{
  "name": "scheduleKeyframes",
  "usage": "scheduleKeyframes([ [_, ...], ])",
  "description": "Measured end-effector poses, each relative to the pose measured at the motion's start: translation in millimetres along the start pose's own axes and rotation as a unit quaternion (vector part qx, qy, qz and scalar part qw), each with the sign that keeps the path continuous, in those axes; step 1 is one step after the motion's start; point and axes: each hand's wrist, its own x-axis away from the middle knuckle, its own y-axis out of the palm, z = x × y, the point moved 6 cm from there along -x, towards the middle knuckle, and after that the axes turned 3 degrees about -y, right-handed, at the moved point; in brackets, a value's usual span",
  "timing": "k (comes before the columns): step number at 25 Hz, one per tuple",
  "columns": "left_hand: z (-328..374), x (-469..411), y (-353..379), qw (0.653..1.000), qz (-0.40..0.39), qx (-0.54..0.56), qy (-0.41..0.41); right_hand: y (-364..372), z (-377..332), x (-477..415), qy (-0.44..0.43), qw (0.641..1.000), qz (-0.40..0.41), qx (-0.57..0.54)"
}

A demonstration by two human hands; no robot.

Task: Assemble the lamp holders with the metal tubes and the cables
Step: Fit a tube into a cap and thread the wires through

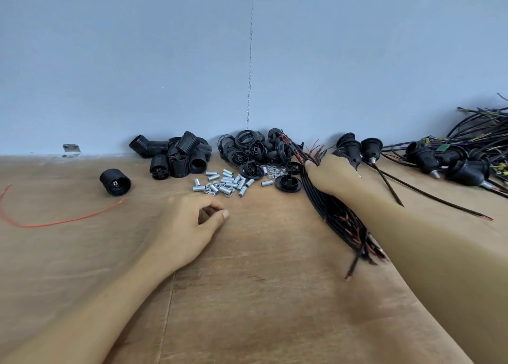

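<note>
One bundle of black cables (320, 204) held in right hand (330, 176), fingers wrapped round it near far end. Bundle's long axis diagonal: far end points toward pile of caps (253, 149) by wall, near end toward person's right; red wire tips at both ends. Left hand (189, 226) rests on table (261, 295), fingers loosely curled, holding nothing, just short of scattered metal tubes (225, 183). Lamp holders (176, 154) heaped by wall; single holder (115, 182) lies on side further left, mouth toward camera. Loose red wire (55, 221) at left.
</note>
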Motion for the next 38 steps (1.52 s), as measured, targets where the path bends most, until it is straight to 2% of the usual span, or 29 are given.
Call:
scheduleKeyframes([
  [7, -4.7, -0.5, 1.9, 1.0, -0.005, 0.016, -0.013, -13.6, 16.9, 13.5, 0.002, 1.0, 0.009, -0.01],
  [13, -3.6, -0.3, 2.4, 1.0, -0.007, 0.021, -0.012, -21.5, 25.8, 16.4, 0.002, 0.994, -0.008, 0.112],
  [17, -2.9, -0.6, 1.9, 1.0, -0.009, 0.02, -0.013, -18.0, 19.6, 14.3, -0.026, 0.99, -0.041, 0.131],
  [20, -1.2, 0.2, 0.5, 1.0, -0.006, 0.015, -0.006, -27.0, 23.8, 16.1, -0.031, 0.992, 0.003, 0.126],
  [22, -0.7, 0.4, 0.0, 1.0, -0.004, 0.012, -0.004, -35.1, 34.4, 20.8, 0.016, 0.986, 0.031, 0.165],
  [25, -0.9, -0.1, 0.3, 1.0, -0.005, 0.012, -0.003, -35.3, 55.3, 31.0, 0.104, 0.98, -0.002, 0.167],
  [27, -0.7, 0.4, 1.3, 1.0, -0.007, 0.012, -0.002, -31.8, 62.3, 37.9, 0.124, 0.981, -0.023, 0.149],
  [29, -0.3, 0.2, 1.1, 1.0, -0.003, 0.012, -0.001, -29.4, 59.4, 41.4, 0.114, 0.982, -0.03, 0.146],
  [33, 2.5, 0.6, 3.3, 1.0, -0.002, -0.009, 0.025, -35.5, 42.4, 43.8, 0.089, 0.976, 0.002, 0.199],
  [38, 2.9, -2.9, 7.6, 0.998, -0.013, -0.029, 0.058, -44.4, 37.4, 44.3, 0.052, 0.965, 0.004, 0.259],
])
